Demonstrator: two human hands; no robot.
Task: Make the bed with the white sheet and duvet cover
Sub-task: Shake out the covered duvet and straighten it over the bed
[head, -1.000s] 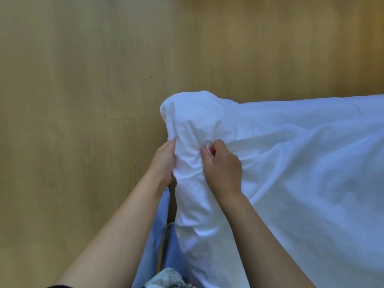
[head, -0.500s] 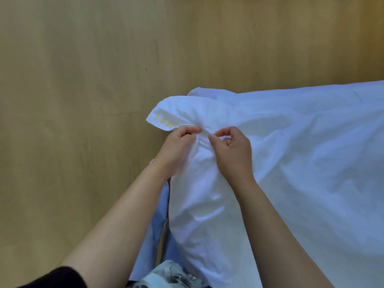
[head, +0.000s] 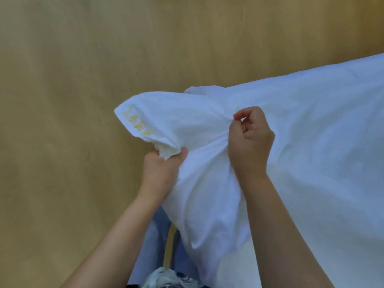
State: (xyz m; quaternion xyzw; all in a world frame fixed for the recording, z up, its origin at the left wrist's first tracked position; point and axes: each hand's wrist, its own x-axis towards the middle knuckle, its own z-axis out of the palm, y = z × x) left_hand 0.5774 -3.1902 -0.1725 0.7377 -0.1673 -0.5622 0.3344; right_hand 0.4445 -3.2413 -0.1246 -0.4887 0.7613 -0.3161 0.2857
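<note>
Two hands work at one corner of the bedding. The left hand (head: 164,165) is clenched round a bunched wad of white cloth just beneath that corner. The right hand (head: 250,140) pinches a fold between thumb and forefinger a little further along from the corner, its other fingers curled in.

What they hold looks to me like the white duvet cover (head: 301,142), though I cannot rule out the sheet. The corner itself stands lifted and puffed, with a yellow marking (head: 136,125) along its edge. From the corner the cloth spreads away to the person's right and out of view, and it also hangs down below the corner against the person's jeans (head: 158,231). A wooden floor (head: 62,100) lies beyond and below the corner.

I judge the step to be squaring this corner up. To do it well, the left hand should hold the layers firmly together at the corner. The right hand should draw the edge taut away from the corner, so the creases fanning out from the pinch pull flat. The corner is best kept clear of the floor throughout.
</note>
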